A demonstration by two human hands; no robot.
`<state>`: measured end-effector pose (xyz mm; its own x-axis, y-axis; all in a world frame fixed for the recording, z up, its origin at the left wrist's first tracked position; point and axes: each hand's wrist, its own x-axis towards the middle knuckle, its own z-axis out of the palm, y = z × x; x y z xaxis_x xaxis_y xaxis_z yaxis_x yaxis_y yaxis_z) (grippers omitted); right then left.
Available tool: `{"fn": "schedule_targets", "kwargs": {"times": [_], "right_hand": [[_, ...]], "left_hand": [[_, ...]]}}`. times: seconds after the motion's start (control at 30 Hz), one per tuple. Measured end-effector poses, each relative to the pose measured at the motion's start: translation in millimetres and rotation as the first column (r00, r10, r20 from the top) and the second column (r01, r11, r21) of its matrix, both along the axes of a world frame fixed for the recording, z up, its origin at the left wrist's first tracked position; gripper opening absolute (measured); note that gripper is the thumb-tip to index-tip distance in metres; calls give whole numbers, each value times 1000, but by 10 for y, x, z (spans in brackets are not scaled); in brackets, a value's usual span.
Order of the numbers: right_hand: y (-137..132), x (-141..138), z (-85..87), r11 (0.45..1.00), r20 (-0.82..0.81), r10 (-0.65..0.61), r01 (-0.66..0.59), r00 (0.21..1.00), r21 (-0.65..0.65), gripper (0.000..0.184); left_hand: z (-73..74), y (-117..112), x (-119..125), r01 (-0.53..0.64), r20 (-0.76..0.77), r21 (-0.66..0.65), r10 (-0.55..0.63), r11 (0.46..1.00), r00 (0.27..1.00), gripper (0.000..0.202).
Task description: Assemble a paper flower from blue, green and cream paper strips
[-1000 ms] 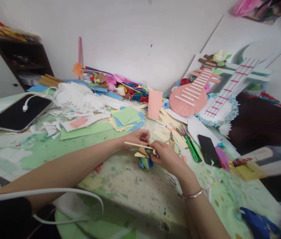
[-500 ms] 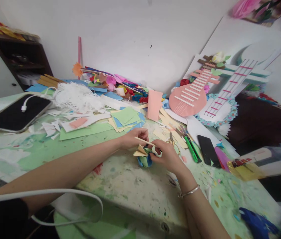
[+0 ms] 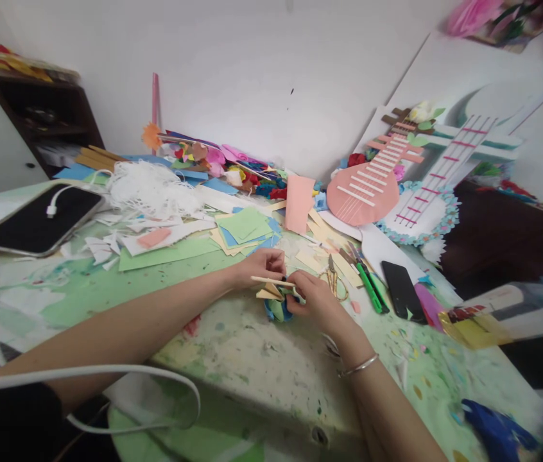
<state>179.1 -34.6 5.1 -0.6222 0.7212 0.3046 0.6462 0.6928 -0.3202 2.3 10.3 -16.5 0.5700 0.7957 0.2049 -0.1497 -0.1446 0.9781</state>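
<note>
So the hands are close together near the middle of the table [image 3: 252,366], right at its near side. The right hand [image 3: 318,298] is pinching the right end of a thin pale stick [image 3: 269,280], and its thumb rests against a small crumpled blue-and-green paper piece [image 3: 277,310] that sits just under the fingers. A tan folded paper [image 3: 269,292] pokes out of the left side of that piece, right below the stick. The left hand [image 3: 258,269] is just to the left and a touch farther off, fingers curled in; can't tell if it's gripping anything, the angle hides it. There's a silver bracelet [image 3: 359,367] on the right wrist. Just right of the right hand you've got gold-handled scissors [image 3: 333,282], then a green cutter [image 3: 370,287], then a black phone [image 3: 402,290] farther right. Beyond the hands there's a messy stack of green, yellow and blue sheets [image 3: 247,224], with a pink paper [image 3: 299,203] to its right. Far right, a pink paper lute [image 3: 364,192] leans up with white strips across it. Over on the left, a tangle of white paper shreds [image 3: 144,189] lies beside a big dark tablet [image 3: 43,218].
</note>
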Motion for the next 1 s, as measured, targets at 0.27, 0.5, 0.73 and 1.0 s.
{"fn": "schedule_targets", "kwargs": {"times": [0.27,0.5,0.73,1.0], "right_hand": [[-29,-34,-28,998,26,16,-17,1000,57,14],[-46,-4,52,993,-121,26,-11,992,121,24],[23,14,62,988,-322,-26,73,946,136,25],[95,-1,-17,885,-516,-461,333,722,-325,35]], "left_hand": [[-52,0,-1,-74,-19,28,74,997,997,33],[86,10,-67,-131,-10,194,135,972,991,28],[208,-12,-149,-185,-76,468,249,864,966,20],[228,-94,-107,-211,-88,645,345,735,935,17]]}}
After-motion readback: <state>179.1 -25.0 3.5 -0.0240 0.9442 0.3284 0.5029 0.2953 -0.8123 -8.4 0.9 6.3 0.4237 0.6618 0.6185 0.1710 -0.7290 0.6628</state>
